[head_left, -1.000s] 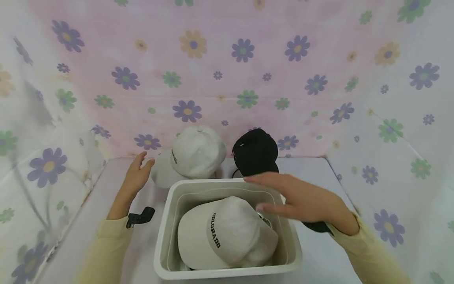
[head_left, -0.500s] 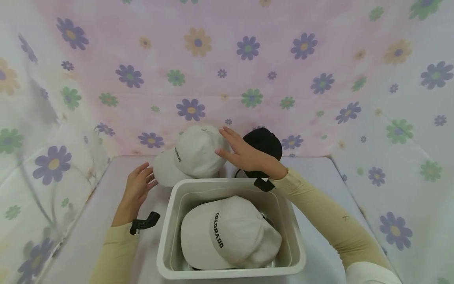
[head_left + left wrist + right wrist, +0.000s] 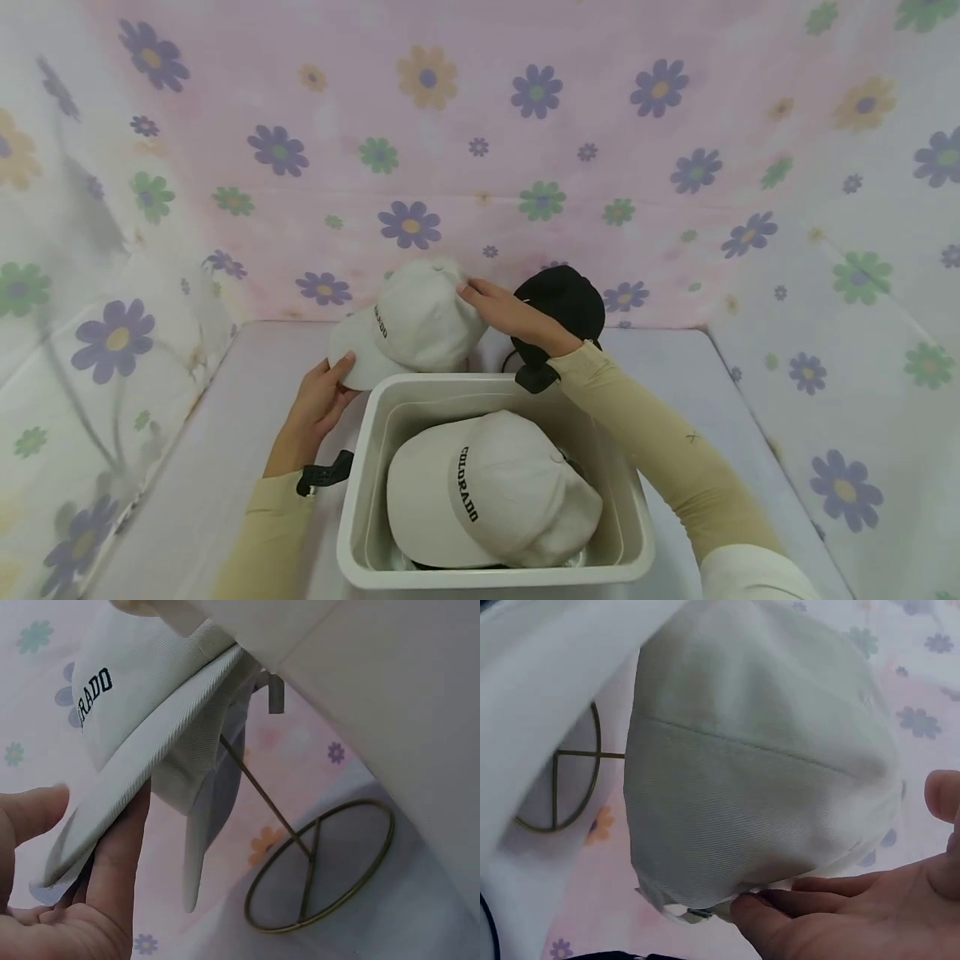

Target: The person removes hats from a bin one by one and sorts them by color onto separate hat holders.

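A white cap with dark lettering [image 3: 427,321] sits at the back of the table, and the left wrist view shows a thin brass-coloured stand [image 3: 319,862] under it. My left hand [image 3: 318,404] holds its brim, with fingers beneath and the thumb above. At the back of the crown, my right hand [image 3: 513,315] touches the lower edge with fairly straight fingers; in the right wrist view its thumb [image 3: 945,795] is apart from the fabric. A second cap, off-white and lettered COLORADO [image 3: 495,492], lies in a white bin [image 3: 491,579] in front.
A black cap [image 3: 566,300] stands to the right of the white one, partly hidden by my right hand and sleeve. The bin's far rim [image 3: 442,381] lies just in front of both caps. Flower-printed cloth walls [image 3: 480,100] close off the back and sides.
My right hand has swung from over the bin to the white cap's back. My left hand has moved right, onto its brim. The cap tilts slightly.
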Tool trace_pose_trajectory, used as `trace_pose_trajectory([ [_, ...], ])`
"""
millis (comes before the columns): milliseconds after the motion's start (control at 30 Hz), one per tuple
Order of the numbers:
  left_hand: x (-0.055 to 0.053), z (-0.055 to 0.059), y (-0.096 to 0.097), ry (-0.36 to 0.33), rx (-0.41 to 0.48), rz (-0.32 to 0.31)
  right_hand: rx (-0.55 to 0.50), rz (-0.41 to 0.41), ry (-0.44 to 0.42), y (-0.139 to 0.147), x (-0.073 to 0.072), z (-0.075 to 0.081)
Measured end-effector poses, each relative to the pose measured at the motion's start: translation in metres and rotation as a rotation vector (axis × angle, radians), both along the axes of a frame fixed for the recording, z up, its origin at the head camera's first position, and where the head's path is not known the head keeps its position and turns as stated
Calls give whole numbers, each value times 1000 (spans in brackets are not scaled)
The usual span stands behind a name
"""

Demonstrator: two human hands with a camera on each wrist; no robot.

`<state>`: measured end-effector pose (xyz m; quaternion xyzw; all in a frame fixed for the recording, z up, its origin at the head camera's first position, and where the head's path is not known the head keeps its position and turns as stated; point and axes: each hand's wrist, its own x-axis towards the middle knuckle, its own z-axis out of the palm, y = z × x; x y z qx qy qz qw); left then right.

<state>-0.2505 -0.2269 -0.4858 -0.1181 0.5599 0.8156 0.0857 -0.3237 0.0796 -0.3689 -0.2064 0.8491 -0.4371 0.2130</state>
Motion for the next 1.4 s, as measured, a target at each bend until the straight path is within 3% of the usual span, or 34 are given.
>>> trace_pose_trajectory([
  [267,-1,-1,4,26,-99,76,-122,-48,-156,2,-15,-4],
  [500,-4,5,3,73,-122,176,-135,-167,-265,1,-24,3],
  [667,-10,12,-3,111,-40,226,-76,-205,-316,-2,-24,10],
  [933,-15,22,-14,186,120,221,-33,-215,-367,-7,-21,17],
  [1200,-20,26,-13,191,216,204,-132,-274,-401,4,-17,25],
  [1400,-25,24,-11,169,235,207,-273,-245,-433,6,-14,22],
])
